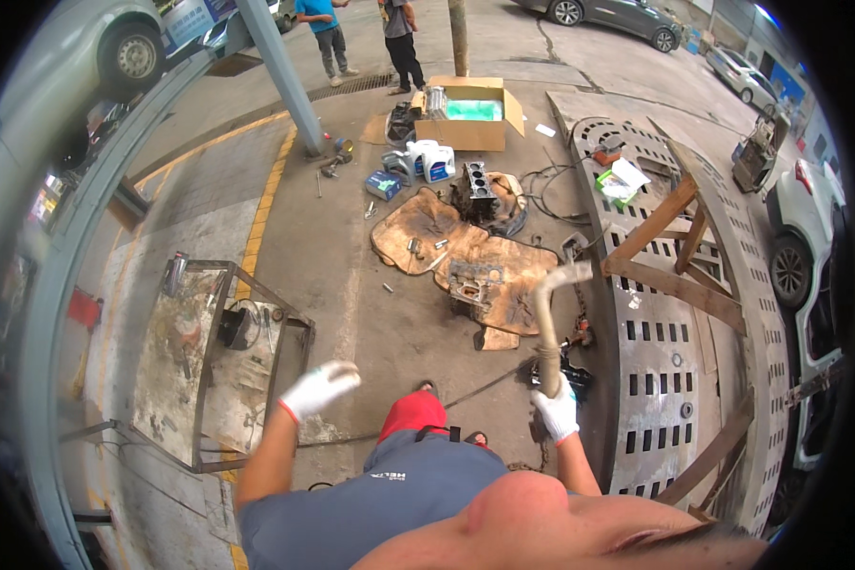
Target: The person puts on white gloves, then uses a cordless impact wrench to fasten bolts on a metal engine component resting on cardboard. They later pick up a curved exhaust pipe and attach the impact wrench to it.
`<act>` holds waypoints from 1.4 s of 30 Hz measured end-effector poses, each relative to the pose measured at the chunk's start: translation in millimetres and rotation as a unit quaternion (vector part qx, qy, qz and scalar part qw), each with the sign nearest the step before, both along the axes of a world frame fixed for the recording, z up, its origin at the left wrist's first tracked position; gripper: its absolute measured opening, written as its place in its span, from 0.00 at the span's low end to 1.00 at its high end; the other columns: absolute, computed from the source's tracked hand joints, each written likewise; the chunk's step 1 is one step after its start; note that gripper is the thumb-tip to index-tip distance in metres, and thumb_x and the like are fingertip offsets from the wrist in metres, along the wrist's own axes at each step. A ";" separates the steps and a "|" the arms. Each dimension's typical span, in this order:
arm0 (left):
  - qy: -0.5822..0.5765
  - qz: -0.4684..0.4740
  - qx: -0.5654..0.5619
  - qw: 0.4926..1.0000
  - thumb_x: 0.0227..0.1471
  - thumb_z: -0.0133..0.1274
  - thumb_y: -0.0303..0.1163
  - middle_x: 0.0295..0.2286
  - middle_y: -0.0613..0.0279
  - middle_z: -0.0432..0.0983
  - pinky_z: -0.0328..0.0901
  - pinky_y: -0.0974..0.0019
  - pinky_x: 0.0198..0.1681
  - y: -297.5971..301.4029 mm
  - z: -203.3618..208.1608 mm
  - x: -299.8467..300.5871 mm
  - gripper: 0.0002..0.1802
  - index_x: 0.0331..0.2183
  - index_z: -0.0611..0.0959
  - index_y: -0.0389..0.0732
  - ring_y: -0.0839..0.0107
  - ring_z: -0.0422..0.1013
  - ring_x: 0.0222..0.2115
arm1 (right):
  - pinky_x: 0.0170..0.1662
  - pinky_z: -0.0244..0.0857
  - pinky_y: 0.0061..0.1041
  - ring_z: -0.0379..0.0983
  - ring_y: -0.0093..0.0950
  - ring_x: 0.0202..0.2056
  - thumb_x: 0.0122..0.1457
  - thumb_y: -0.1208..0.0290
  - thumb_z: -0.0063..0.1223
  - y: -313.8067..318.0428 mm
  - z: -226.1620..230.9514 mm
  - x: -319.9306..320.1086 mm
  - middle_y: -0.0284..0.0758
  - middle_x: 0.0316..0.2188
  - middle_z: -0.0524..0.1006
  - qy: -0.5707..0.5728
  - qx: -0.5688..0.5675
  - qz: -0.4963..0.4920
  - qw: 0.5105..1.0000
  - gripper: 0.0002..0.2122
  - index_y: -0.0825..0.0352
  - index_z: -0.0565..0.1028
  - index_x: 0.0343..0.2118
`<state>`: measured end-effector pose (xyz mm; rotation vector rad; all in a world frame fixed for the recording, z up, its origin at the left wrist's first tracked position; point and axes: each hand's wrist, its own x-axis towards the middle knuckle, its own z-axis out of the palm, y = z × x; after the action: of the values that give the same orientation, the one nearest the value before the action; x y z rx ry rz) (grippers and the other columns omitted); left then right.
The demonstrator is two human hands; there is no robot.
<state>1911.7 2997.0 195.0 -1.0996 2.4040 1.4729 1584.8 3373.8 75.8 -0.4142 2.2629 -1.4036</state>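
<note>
My right hand (556, 410), in a white glove with a red cuff edge, is closed round the lower end of a bent beige hose (544, 323). The hose rises upright from the fist and curves to the right at its top. Out to the left, my gloved left hand (323, 388) is held in the air with its fingers stretched and nothing in it. Beyond the hose lies a stained brown mat (532, 271). On this mat sits a metal engine part (473, 285), and an engine block (482, 190) stands at its far edge.
A metal-framed bench (176, 361) with tools is at my left. A perforated steel platform (636, 332) with a wooden frame (670, 223) runs along the right. Farther off are white jugs (435, 163), a cardboard box (461, 136), a lift post (285, 81) and two standing people.
</note>
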 end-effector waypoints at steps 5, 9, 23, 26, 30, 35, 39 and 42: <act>0.043 -0.019 0.200 0.979 0.66 0.58 0.49 0.60 0.54 0.74 0.61 0.62 0.67 41.9 -88.6 -28.9 0.33 0.63 0.76 0.38 0.66 0.69 0.62 | 0.33 0.74 0.26 0.76 0.22 0.30 0.60 0.73 0.64 -31.1 -11.7 -20.3 0.32 0.34 0.78 -0.198 -0.112 -0.038 0.973 0.15 0.69 0.75 0.48; 0.102 -0.057 0.317 0.941 0.65 0.60 0.49 0.63 0.49 0.71 0.60 0.61 0.69 8.5 -113.1 -93.6 0.39 0.68 0.68 0.41 0.63 0.66 0.65 | 0.32 0.75 0.29 0.77 0.25 0.26 0.60 0.73 0.64 -132.0 1.7 -38.6 0.34 0.32 0.79 -0.161 -0.150 0.057 0.974 0.17 0.69 0.73 0.51; 0.356 0.045 0.637 0.682 0.62 0.63 0.29 0.51 0.64 0.77 0.71 0.65 0.54 -266.5 -84.7 -116.6 0.29 0.62 0.73 0.39 0.72 0.75 0.49 | 0.55 0.72 0.52 0.80 0.38 0.33 0.48 0.55 0.73 -614.8 121.5 33.5 0.41 0.28 0.80 -0.250 -0.382 0.335 0.824 0.33 0.70 0.73 0.53; 0.383 0.111 0.600 0.694 0.62 0.62 0.27 0.48 0.67 0.78 0.70 0.68 0.50 -307.1 -51.4 -117.8 0.26 0.59 0.75 0.38 0.75 0.74 0.46 | 0.56 0.70 0.46 0.80 0.34 0.39 0.49 0.47 0.71 -666.6 128.9 27.3 0.40 0.35 0.81 -0.200 -0.327 0.385 0.840 0.39 0.70 0.72 0.58; 0.356 0.164 0.404 0.827 0.60 0.64 0.27 0.40 0.64 0.80 0.77 0.64 0.42 -372.7 -87.1 -130.7 0.19 0.51 0.76 0.39 0.72 0.78 0.38 | 0.55 0.69 0.33 0.76 0.30 0.50 0.59 0.51 0.66 -722.0 132.9 4.4 0.39 0.47 0.79 -0.120 -0.229 0.394 0.882 0.35 0.70 0.70 0.62; 0.443 0.305 0.223 0.813 0.53 0.72 0.25 0.48 0.59 0.78 0.74 0.67 0.51 -475.8 -72.0 -166.6 0.44 0.64 0.65 0.36 0.72 0.77 0.46 | 0.56 0.71 0.34 0.76 0.33 0.53 0.68 0.56 0.59 -788.0 87.7 -31.3 0.44 0.51 0.78 -0.024 -0.165 0.413 0.895 0.24 0.70 0.73 0.59; 0.411 0.375 0.088 0.826 0.49 0.72 0.20 0.54 0.54 0.74 0.74 0.64 0.54 -563.4 -87.9 -196.2 0.48 0.66 0.65 0.35 0.67 0.76 0.50 | 0.50 0.73 0.33 0.82 0.35 0.46 0.70 0.53 0.55 -866.9 67.4 -42.5 0.41 0.41 0.83 -0.024 -0.079 0.496 0.864 0.22 0.69 0.75 0.53; 0.360 0.342 -0.087 0.863 0.50 0.71 0.21 0.60 0.50 0.70 0.68 0.58 0.63 -612.2 -91.0 -198.0 0.46 0.66 0.67 0.34 0.61 0.71 0.58 | 0.43 0.74 0.36 0.83 0.36 0.38 0.70 0.47 0.53 -933.8 86.2 -62.3 0.42 0.36 0.84 -0.041 -0.085 0.521 0.848 0.24 0.69 0.77 0.47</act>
<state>1713.7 2384.8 104.0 -1.8592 2.7965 2.2451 1522.5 2440.1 162.0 -1.3498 1.3816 -0.9571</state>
